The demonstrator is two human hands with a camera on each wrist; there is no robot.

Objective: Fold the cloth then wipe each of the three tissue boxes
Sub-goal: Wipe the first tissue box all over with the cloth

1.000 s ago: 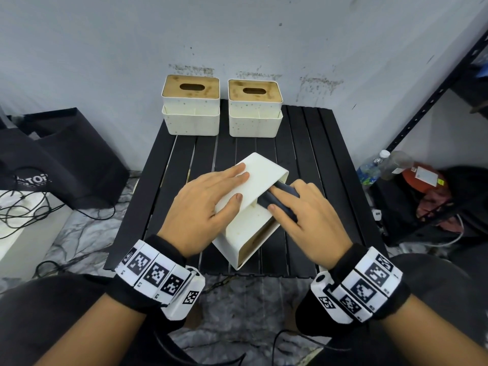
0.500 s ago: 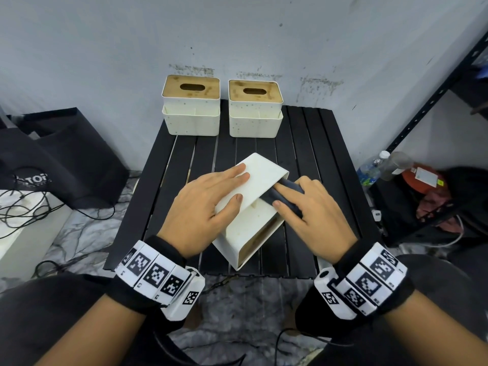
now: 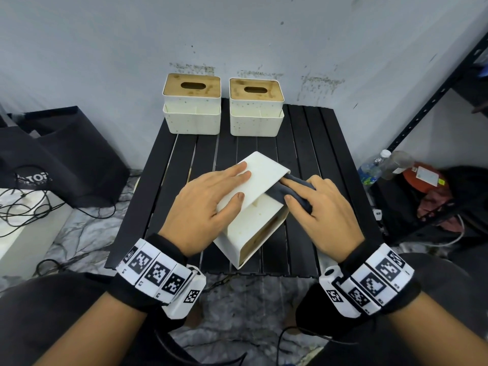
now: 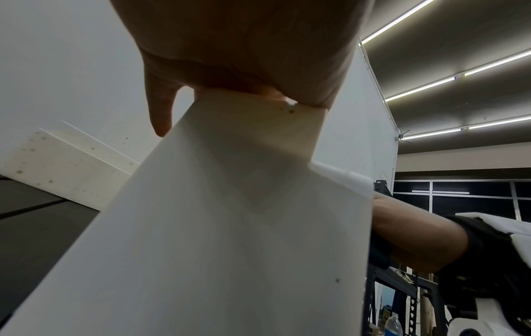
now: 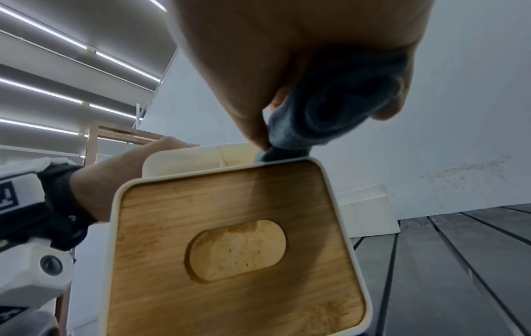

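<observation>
Cloth (image 3: 293, 190) apparently farther along box (image 3: 253, 215)

Black slatted table (image 3: 303, 143) at frame center. Black bag (image 3: 66, 154) with white lettering at left, tangled cables (image 3: 23, 207) below it. Black metal shelf upright (image 3: 433, 96) at right edge; plastic water bottle (image 3: 372, 167) and red container (image 3: 422, 178) beside its base. Stained white wall (image 3: 237, 35) across top.

Storeroom, metal shelving (image 3: 433, 101), stained wall (image 3: 237, 35)
</observation>
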